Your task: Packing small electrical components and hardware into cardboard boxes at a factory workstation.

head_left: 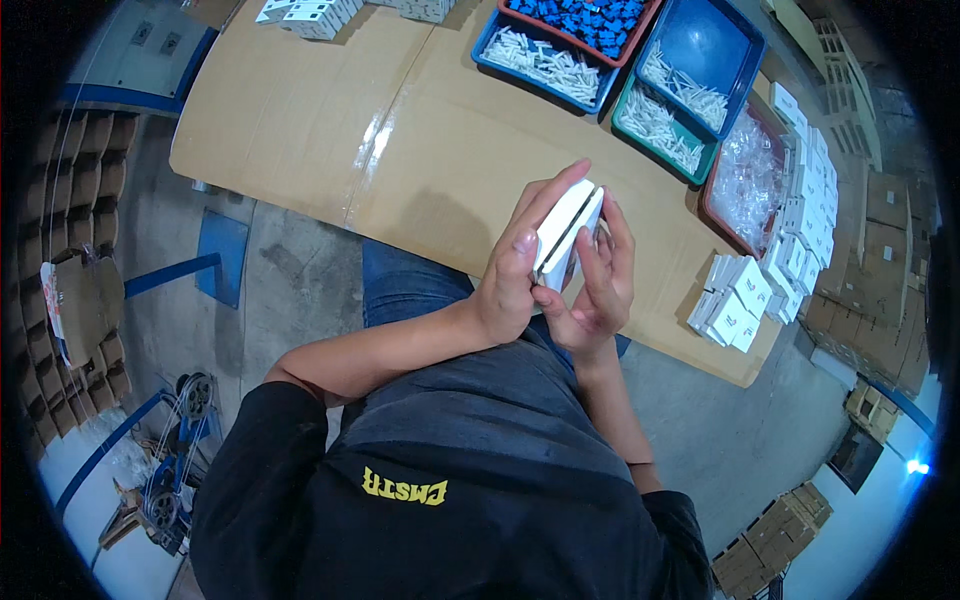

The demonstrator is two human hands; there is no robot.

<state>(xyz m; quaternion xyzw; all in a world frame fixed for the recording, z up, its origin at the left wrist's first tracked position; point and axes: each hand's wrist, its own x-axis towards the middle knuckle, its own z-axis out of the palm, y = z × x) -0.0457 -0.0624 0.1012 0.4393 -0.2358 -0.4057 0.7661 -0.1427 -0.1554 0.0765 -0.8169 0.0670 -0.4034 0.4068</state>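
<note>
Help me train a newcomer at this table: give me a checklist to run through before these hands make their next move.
1. White box steadied by both hands: ok, it sits tilted between the left hand and right hand.
2. Box fully closed: cannot tell; a dark line runs along its side.
3. Contents inside: cannot tell, hidden.
4. Rightmost blue tray full: not ok; white sticks lie only at its near end.
5. Stacked boxes at the right clear of the hands: ok, apart from both.

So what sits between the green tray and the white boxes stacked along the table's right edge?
A reddish-brown tray holding clear plastic; the head view shows it there.
</note>
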